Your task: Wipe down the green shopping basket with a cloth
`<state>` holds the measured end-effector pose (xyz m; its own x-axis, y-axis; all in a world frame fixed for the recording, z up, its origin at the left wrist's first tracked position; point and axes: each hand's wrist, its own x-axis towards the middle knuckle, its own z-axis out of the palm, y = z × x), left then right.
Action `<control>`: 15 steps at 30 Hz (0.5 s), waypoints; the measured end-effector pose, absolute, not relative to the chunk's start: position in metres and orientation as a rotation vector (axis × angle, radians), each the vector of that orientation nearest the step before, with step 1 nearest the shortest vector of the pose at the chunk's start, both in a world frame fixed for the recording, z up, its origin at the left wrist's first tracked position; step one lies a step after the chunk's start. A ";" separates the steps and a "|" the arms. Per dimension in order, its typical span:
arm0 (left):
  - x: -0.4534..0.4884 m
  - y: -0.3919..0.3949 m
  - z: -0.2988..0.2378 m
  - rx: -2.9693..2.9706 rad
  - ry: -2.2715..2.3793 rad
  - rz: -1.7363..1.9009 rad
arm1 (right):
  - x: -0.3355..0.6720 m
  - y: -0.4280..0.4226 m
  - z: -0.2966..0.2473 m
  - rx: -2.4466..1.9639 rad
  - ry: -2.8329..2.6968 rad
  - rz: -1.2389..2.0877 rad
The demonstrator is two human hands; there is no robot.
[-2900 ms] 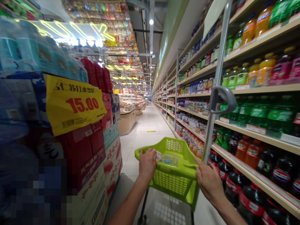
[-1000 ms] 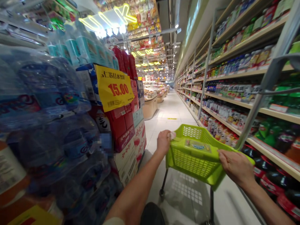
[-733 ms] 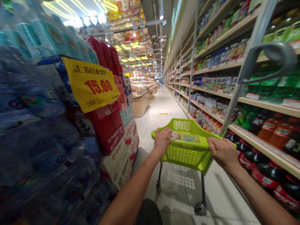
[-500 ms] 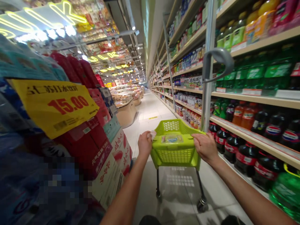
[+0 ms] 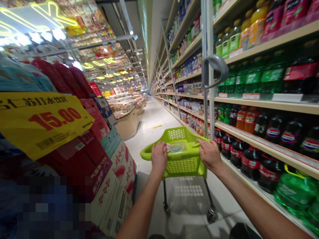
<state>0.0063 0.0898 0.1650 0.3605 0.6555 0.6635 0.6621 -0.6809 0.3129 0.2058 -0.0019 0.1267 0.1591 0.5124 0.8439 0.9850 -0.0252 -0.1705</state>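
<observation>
In front of me is a lime-green shopping cart (image 5: 185,166) with a perforated plastic basket and dark legs on wheels. My left hand (image 5: 159,155) is closed over its handle, a little in from the left end. By those fingers a small crumpled whitish piece (image 5: 168,147) shows; I cannot tell if it is tissue or plastic. My right hand (image 5: 209,154) grips the handle near its right end, the thumb lying along the top. Between the hands a clear-covered label (image 5: 178,148) is set into the handle. The basket's bottom is mostly hidden.
Shelves of soda bottles (image 5: 249,154) line the right side, with a grey hooked handle (image 5: 214,71) on a metal post. Stacked drink cartons (image 5: 109,186) and a yellow price sign (image 5: 50,121) stand close on the left. A tiled aisle (image 5: 149,116) runs ahead past bulk bins (image 5: 127,122).
My left hand has shifted inward along the handle, so the handle's left end now shows. Shelves, sign and cart sit further left in view. My right hand keeps its grip.
</observation>
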 end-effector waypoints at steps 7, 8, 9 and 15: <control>0.023 0.074 0.165 -2.725 -0.979 -1.147 | 0.207 -0.004 0.126 -1.678 -1.480 -0.766; 0.011 0.082 0.165 -2.671 -1.092 -1.196 | 0.207 -0.005 0.126 -1.676 -1.481 -0.758; 0.000 0.090 0.164 -2.602 -1.220 -1.250 | 0.207 -0.005 0.126 -1.675 -1.480 -0.750; 0.029 0.074 0.164 -2.662 -1.043 -1.236 | 0.202 -0.003 0.125 -1.669 -1.444 -0.745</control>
<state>0.0285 0.0742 0.1643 0.4611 0.5615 0.6871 0.5826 -0.7757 0.2429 0.2015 -0.0033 0.1252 0.1791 0.5176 0.8367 0.9818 -0.0392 -0.1859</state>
